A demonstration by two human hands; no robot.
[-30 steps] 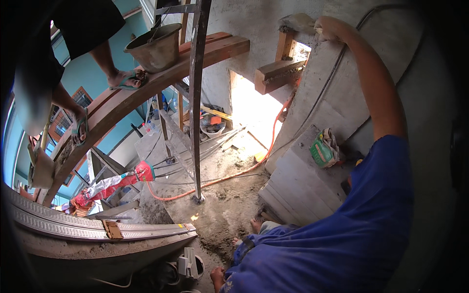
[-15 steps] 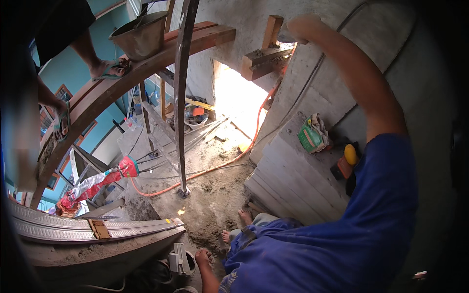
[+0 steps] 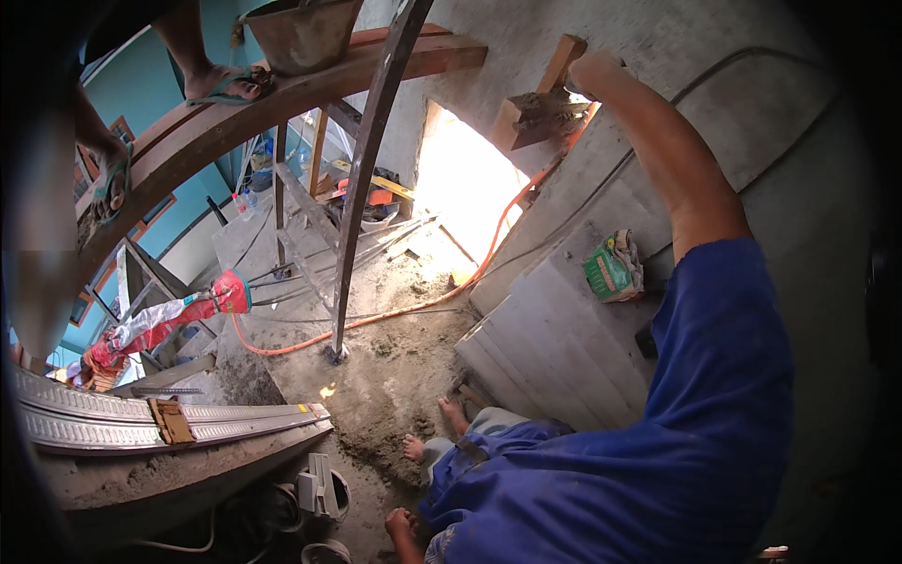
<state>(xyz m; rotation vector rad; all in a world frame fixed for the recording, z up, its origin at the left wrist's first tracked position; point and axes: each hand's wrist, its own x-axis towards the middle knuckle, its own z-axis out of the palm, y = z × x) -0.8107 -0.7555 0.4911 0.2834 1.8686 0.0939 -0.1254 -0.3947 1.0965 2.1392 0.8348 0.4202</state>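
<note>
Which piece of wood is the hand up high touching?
The right hand touches the short wooden block fixed to the grey wall beside the bright opening, not the long reddish plank where another person's sandalled feet stand.

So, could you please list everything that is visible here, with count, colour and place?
wooden block: one, brown, fixed high on the grey wall, at the right hand
wooden plank: one, reddish brown, across the top left, with another person's sandalled feet on it
bucket: one, grey, on the plank
metal pole: one, dark, slanting from the top down to the floor
hose: one, orange, running over the sandy floor up to the wall
bag: one, green, on the grey steps at right
metal rail: one, grey, lying at lower left
right hand: raised, at the wooden block; grip hidden
left hand: low at the bottom edge, closed, nothing seen in it
</note>
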